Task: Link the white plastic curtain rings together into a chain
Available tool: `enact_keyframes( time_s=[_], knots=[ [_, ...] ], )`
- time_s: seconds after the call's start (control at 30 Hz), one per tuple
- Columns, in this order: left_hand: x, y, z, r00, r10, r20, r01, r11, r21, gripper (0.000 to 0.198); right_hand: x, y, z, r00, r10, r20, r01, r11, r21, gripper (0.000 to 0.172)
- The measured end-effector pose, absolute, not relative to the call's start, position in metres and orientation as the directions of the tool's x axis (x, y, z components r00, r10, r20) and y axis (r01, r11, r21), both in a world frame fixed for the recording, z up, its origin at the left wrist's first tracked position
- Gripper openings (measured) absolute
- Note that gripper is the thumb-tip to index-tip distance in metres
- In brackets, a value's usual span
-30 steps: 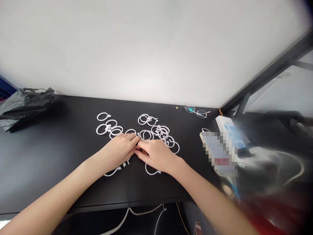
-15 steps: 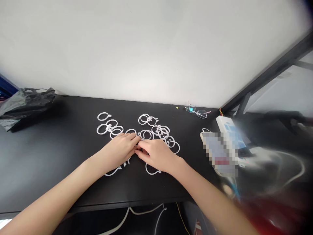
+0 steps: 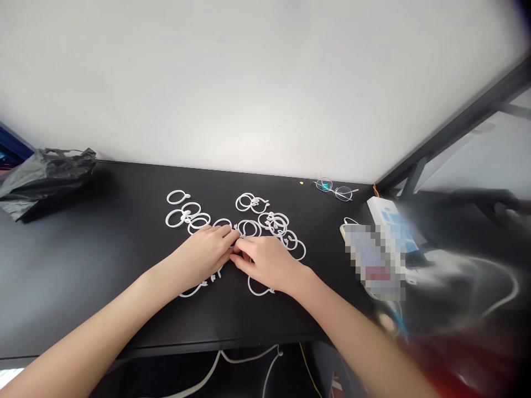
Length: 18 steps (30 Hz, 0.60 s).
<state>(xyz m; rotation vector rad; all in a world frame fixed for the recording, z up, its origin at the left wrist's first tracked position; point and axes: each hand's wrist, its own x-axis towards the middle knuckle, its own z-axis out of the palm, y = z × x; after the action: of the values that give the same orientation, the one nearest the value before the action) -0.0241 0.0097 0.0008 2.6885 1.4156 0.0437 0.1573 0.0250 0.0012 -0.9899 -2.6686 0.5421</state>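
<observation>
My left hand (image 3: 213, 247) and my right hand (image 3: 270, 262) meet over the middle of the black table (image 3: 136, 221). The fingers of both are closed and pinched together, fingertips almost touching. A white sliver shows between them and looks like part of a white plastic curtain ring, mostly hidden by the fingers. More white curtain rings (image 3: 192, 296) lie around the hands, some partly covered by them. One loose ring (image 3: 258, 293) sits just below my right hand, and an overlapping cluster (image 3: 279, 224) lies beyond it. Further rings (image 3: 175, 225) are spread beyond my left hand.
A black plastic bag (image 3: 50, 177) lies at the far left. Eyeglasses (image 3: 335, 189) rest near the wall (image 3: 232, 99). To the right are a phone with a blurred screen (image 3: 373, 260), a white box (image 3: 388, 221) and pale cables. Cables (image 3: 246, 360) also hang below the table's front edge.
Both hands stay pinched together in the same place, with at most tiny finger movement. The whole view has shifted very slightly.
</observation>
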Motion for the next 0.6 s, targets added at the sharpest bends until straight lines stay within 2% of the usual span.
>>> enact_keyframes(
  time_s=[0.6],
  knots=[
    [-0.0243,0.0086,0.0013,0.572,0.82,-0.022,0.819,-0.568,0.081,0.01,0.1579,0.0251,0.0025,-0.742,0.666,0.082,0.574,0.694,-0.435,0.017]
  ],
)
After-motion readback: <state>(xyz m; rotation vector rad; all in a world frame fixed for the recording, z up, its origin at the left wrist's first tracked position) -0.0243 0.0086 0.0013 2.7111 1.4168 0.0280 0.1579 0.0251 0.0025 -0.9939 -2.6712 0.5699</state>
